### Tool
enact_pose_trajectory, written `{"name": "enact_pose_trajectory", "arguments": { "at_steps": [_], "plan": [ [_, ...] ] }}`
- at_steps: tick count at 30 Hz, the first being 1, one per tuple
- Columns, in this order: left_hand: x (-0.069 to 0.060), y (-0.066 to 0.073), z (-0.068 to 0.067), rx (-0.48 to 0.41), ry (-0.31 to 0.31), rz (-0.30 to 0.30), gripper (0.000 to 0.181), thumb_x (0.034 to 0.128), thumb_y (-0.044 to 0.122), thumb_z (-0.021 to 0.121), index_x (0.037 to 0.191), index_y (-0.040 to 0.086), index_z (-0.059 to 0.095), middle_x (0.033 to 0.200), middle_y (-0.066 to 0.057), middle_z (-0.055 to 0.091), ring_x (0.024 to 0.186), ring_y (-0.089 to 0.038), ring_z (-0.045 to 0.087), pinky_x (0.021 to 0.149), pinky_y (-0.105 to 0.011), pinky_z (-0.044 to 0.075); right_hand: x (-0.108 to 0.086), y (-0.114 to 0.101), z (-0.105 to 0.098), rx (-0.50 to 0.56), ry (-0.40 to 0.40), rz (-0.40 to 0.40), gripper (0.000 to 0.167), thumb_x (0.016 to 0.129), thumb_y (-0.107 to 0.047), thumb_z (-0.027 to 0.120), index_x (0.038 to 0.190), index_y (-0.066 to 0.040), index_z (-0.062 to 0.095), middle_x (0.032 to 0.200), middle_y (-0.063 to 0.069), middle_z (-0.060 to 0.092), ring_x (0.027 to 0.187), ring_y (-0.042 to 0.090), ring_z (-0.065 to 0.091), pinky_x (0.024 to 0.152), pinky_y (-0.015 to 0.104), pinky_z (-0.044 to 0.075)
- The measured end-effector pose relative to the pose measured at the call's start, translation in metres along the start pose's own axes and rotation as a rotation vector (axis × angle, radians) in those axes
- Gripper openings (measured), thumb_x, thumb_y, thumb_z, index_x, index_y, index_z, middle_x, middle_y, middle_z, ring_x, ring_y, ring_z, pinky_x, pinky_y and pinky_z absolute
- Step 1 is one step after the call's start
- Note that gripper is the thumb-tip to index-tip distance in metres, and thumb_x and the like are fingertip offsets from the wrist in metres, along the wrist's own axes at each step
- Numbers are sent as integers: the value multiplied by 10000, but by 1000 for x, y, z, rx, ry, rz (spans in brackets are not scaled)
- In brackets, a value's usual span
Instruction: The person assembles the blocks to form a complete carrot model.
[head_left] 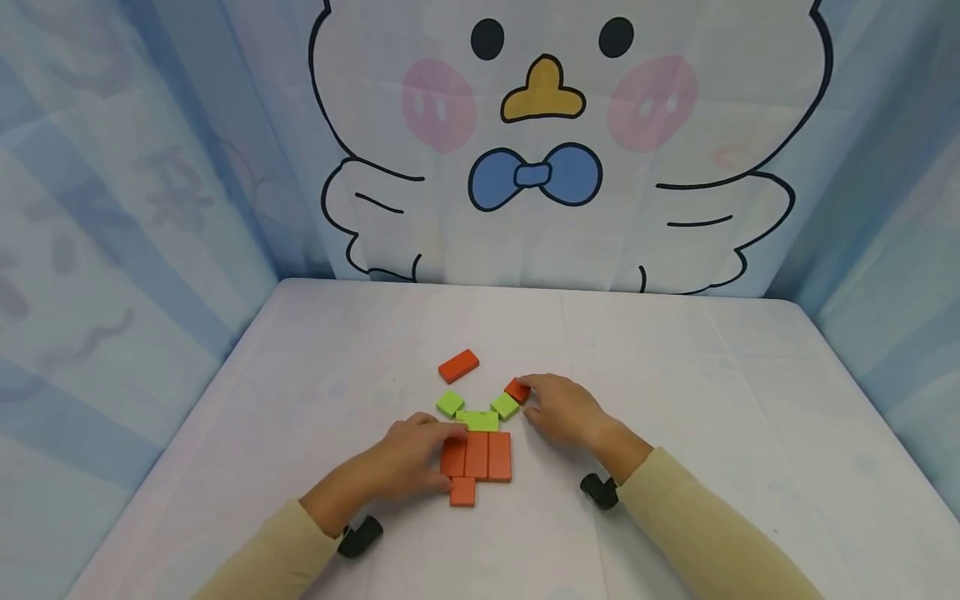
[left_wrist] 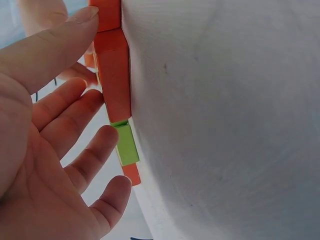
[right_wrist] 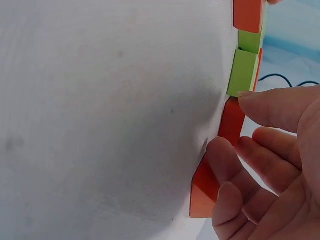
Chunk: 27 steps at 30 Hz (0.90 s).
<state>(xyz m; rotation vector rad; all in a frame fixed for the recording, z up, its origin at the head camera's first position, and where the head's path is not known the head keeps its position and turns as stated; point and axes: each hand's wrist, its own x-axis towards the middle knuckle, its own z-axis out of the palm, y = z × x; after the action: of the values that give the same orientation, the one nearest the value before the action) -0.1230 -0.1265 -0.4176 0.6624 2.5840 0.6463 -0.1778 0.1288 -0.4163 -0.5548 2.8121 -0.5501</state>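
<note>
Flat orange-red blocks (head_left: 499, 457) lie side by side on the table, with a smaller orange block (head_left: 462, 493) against their near edge. A light green block (head_left: 482, 420) borders their far edge; a tilted green block (head_left: 450, 404) and another green block (head_left: 506, 406) sit off its far corners. My left hand (head_left: 408, 457) rests at the left of the arrangement, fingers loosely extended, its thumb touching the small orange block (left_wrist: 108, 17). With thumb and fingers, my right hand (head_left: 564, 408) pinches a short red block (right_wrist: 232, 121) beside the right green block (right_wrist: 243, 72).
A loose red block (head_left: 459, 366) lies beyond the arrangement on the white table (head_left: 675, 375). Behind the table hangs a curtain (head_left: 540, 242) printed with a cartoon figure. Blue patterned curtains (head_left: 105, 250) stand along both sides. Each wrist carries a dark device (head_left: 600, 491).
</note>
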Motion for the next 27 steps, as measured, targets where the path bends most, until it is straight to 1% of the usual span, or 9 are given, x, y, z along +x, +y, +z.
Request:
{"name": "enact_pose_trajectory", "arguments": {
  "at_steps": [4,8,14,18,22,27],
  "plan": [
    [-1,1,-1,-2,3,1,629,855,229,817,1420,147,554,1329,26,579,1288,-282,423,1026,-502,379,-2,0,1,-2,-1,3,477,970,-163,651,1409,-13,541,1392,138,573,1335,343,479,1091,492,363],
    [-2,1,-1,-18,21,21,625,864,254,807,1422,137,551,1328,15,578,1282,-287,426,1018,-508,383,-3,0,2,-17,5,-5,472,966,-148,647,1406,-15,543,1384,127,580,1318,318,501,1076,482,385],
    [-1,1,3,-11,56,53,668,837,333,828,1411,122,559,1322,-4,583,1254,-286,439,998,-514,386,0,-4,1,6,28,-7,451,984,-89,576,1426,-18,519,1428,122,544,1331,305,490,1088,471,374],
    [0,1,6,1,57,46,663,837,335,828,1408,130,561,1321,2,579,1251,-277,438,1002,-511,376,5,-3,2,19,20,-11,429,995,-70,553,1422,-31,529,1426,117,549,1332,306,491,1091,469,371],
    [1,2,8,12,54,38,665,840,346,823,1413,138,557,1325,14,579,1251,-265,437,1007,-497,374,6,-2,3,24,14,15,399,1000,-82,559,1398,-46,561,1400,111,573,1314,311,507,1082,477,380],
    [0,2,8,23,53,30,662,844,349,820,1414,141,557,1330,16,579,1257,-265,436,1014,-494,365,4,-1,1,-14,34,43,366,991,-109,600,1351,-44,593,1347,116,606,1265,315,545,1054,480,412]
  ]
}}
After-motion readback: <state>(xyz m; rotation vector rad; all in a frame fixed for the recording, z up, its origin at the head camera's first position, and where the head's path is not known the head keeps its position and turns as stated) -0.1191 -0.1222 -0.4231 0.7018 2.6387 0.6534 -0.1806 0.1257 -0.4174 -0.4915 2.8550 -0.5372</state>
